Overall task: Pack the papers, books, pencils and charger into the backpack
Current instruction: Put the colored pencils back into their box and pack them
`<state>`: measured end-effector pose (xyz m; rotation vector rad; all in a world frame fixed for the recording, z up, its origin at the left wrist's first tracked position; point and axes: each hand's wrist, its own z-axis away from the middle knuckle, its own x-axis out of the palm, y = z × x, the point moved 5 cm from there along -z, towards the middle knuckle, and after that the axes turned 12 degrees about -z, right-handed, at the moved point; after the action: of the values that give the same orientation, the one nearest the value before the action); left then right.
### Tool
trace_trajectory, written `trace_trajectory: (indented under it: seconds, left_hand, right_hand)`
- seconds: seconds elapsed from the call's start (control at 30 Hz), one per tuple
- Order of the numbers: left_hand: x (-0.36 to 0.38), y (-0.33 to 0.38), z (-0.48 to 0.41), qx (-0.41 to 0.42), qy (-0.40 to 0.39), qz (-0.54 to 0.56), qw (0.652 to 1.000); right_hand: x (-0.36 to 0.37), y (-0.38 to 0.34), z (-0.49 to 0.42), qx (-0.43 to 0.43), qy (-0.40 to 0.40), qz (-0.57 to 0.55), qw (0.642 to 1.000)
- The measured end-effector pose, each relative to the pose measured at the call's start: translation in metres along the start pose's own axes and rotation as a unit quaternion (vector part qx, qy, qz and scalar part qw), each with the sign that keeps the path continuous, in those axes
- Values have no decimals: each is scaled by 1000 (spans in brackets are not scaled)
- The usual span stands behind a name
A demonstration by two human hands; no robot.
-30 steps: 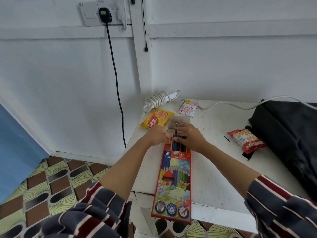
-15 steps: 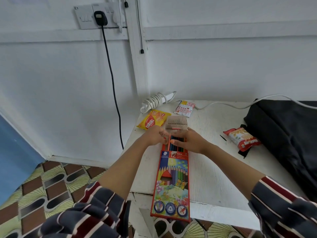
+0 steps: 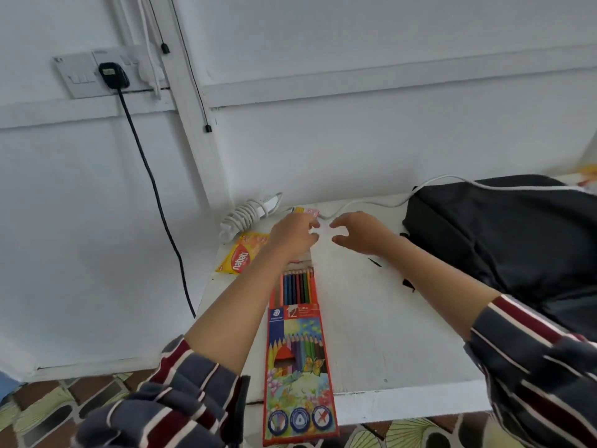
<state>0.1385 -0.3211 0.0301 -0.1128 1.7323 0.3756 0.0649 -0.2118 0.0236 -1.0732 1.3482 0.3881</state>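
– Where are the pencils (image 3: 295, 286)?
– In the box (image 3: 297, 367) on the table (image 3: 387, 334), poking out of its open end. The bag (image 3: 504, 234) lies to the right.
– And the hands?
– Both are past the box. The right hand (image 3: 358, 232) is loose and holds nothing. The left hand (image 3: 292, 236), I cannot tell.

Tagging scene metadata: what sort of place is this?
Probably a study corner in a home: a white table against a painted wall with a socket panel; on the table, a black backpack, a coloured-pencil box and a snack packet.
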Motion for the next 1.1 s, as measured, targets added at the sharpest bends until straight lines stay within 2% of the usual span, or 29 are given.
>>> trace_trajectory:
  seconds: [0.27,0.63,0.83,1.1]
  left_hand:
    - [0,119,-46,99,3,-36,994]
    - [35,373,-90,229,-1,-46,972]
    - [62,476,-110,247,-19,-43,968]
    - [101,567,-159,255,-67,-32,964]
  right_hand:
    - [-86,83,53,99,38,-5,994]
    - [-205,252,172,184,87,20,979]
    - [-244,346,238,235,92,3,968]
    - [-274,460,280,281,94,-12,955]
